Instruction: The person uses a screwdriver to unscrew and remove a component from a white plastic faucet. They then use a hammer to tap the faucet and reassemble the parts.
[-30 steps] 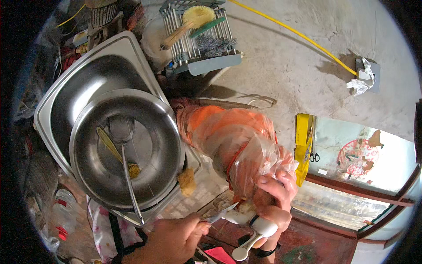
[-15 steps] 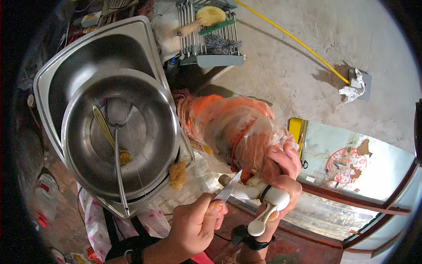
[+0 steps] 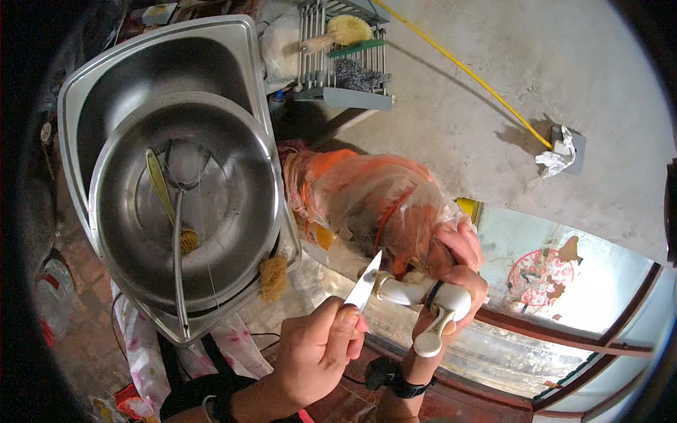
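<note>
My left hand [image 3: 321, 345] grips a small knife [image 3: 365, 280], blade pointing up and right beside the threaded end of a white tap [image 3: 416, 291]; whether they touch I cannot tell. My right hand [image 3: 462, 275] is wrapped behind the tap, whose lever hangs downward, and holds it against orange, crumpled things in clear plastic [image 3: 356, 187]. What exactly is inside the plastic is unclear. Just left lies a tan scourer [image 3: 273, 277] on the edge of a steel sink [image 3: 250, 32].
A steel basin [image 3: 120, 236] with a ladle [image 3: 178, 268] and brush [image 3: 159, 180] sits in the sink. Behind are a rack [image 3: 342, 95] with brushes, a yellow cable [image 3: 465, 67] along the grey wall, and a pale, red-framed panel [image 3: 592, 296] at right.
The view has shifted. Both hands, the knife and the tap appear higher in the picture, and the knife has turned from lying rightward to pointing more steeply upward.
</note>
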Tool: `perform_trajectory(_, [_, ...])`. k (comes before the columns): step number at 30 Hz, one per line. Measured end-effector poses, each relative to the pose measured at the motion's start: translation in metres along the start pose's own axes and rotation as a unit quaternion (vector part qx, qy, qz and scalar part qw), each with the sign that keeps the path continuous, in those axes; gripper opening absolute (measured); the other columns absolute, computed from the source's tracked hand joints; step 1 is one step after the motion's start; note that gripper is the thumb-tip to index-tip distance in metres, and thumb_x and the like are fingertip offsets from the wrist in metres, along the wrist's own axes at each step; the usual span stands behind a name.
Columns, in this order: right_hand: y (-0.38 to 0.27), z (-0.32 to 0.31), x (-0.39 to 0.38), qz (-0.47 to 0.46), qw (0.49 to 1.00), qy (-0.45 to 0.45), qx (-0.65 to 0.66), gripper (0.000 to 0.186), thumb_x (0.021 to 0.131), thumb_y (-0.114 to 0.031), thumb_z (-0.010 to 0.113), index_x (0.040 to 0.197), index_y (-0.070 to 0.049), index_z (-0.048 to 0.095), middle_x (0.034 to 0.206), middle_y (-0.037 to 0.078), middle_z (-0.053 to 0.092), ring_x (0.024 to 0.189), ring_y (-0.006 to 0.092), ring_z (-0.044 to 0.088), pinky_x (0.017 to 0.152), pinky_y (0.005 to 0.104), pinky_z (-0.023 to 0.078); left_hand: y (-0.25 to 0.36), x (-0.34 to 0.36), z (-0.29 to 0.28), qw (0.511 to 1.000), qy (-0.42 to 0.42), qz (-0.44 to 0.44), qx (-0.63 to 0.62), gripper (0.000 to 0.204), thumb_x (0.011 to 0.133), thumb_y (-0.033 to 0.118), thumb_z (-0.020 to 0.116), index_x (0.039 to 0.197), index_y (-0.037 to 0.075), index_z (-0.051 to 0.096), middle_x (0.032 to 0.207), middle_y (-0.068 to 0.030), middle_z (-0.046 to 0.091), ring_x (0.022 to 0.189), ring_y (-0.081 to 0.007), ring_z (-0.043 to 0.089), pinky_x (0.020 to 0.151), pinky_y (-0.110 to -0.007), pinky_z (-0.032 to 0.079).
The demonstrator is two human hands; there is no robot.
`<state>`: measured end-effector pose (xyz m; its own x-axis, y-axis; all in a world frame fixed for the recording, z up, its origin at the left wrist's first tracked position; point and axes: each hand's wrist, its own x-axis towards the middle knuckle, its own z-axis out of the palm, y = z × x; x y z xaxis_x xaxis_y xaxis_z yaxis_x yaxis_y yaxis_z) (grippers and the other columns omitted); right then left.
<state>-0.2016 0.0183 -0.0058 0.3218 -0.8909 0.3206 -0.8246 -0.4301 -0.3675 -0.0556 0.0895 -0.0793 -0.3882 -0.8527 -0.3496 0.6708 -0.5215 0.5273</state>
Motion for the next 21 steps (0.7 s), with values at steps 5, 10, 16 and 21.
perform_trajectory(5, [-0.003, -0.001, 0.001, 0.001, 0.999, -0.002, -0.036, 0.054, 0.090, -0.062, 0.045, 0.100, -0.009, 0.051, 0.117, 0.020, 0.059, 0.124, 0.0374, 0.043, 0.107, 0.0547, 0.023, -0.002, 0.012, -0.004, 0.997, 0.007, -0.005, 0.081, 0.026, 0.101, 0.018, 0.044, 0.084, 0.001, 0.052, 0.058, -0.0045, 0.053, 0.049, -0.0118, 0.053, 0.046, -0.027, 0.043])
perform_trajectory(10, [-0.003, 0.002, 0.001, -0.008, 1.000, 0.002, -0.012, 0.053, 0.091, -0.060, 0.044, 0.100, -0.008, 0.051, 0.119, 0.020, 0.059, 0.124, 0.0374, 0.043, 0.107, 0.0542, 0.023, 0.004, 0.005, -0.009, 0.995, 0.009, -0.001, 0.095, 0.024, 0.101, 0.018, 0.043, 0.087, 0.000, 0.052, 0.060, -0.0035, 0.055, 0.048, -0.0115, 0.053, 0.047, -0.027, 0.044])
perform_trajectory(16, [-0.005, 0.002, 0.001, -0.007, 1.000, 0.001, 0.002, 0.054, 0.090, -0.061, 0.045, 0.100, -0.008, 0.051, 0.120, 0.020, 0.059, 0.125, 0.0375, 0.043, 0.108, 0.0540, 0.023, -0.002, 0.010, -0.017, 0.996, 0.030, -0.057, 0.060, 0.026, 0.101, 0.016, 0.043, 0.082, 0.000, 0.053, 0.057, -0.0056, 0.052, 0.048, -0.0119, 0.053, 0.047, -0.027, 0.042])
perform_trajectory(21, [-0.005, 0.004, 0.000, 0.004, 1.000, 0.005, 0.004, 0.053, 0.090, -0.060, 0.046, 0.098, -0.008, 0.049, 0.120, 0.021, 0.059, 0.125, 0.0384, 0.042, 0.108, 0.0537, 0.022, -0.006, 0.006, -0.018, 0.996, 0.042, 0.000, 0.073, 0.028, 0.101, 0.016, 0.042, 0.080, 0.000, 0.051, 0.056, -0.0058, 0.051, 0.048, -0.0128, 0.052, 0.047, -0.028, 0.041])
